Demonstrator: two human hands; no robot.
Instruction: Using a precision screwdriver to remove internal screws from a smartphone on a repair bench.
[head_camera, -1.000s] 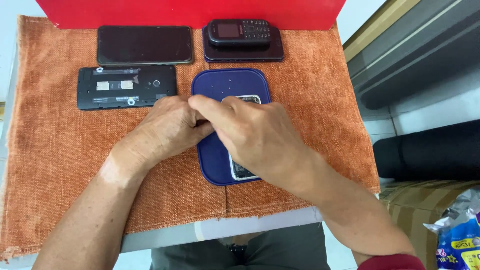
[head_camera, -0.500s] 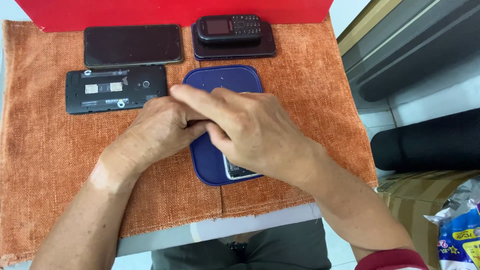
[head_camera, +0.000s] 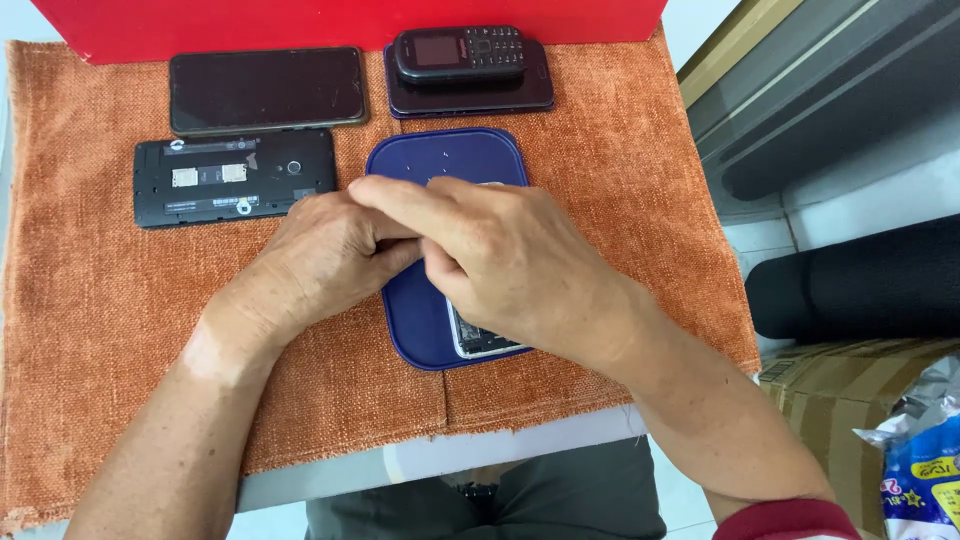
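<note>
A dark blue rectangular tray (head_camera: 450, 158) lies on an orange woven cloth (head_camera: 90, 330). An opened phone (head_camera: 485, 342) rests in the tray, mostly hidden; only its lower corner shows. My right hand (head_camera: 510, 265) covers that phone with fingers curled over it. Pressed against the right hand at the tray's left rim, my left hand (head_camera: 325, 255) is curled with its fingertips tucked under the right fingers. What the fingertips pinch is hidden.
At the back of the cloth lie a black smartphone (head_camera: 265, 88), a backless black phone (head_camera: 235, 177) showing its inside, and a small keypad phone (head_camera: 460, 52) stacked on a dark phone (head_camera: 470, 95). A red panel (head_camera: 350, 15) stands behind. A cardboard box (head_camera: 860, 375) sits at right.
Both hands stay joined over the phone in the tray, with small finger shifts. The view has drifted, so the tray and phones sit lower and slightly left in the picture.
</note>
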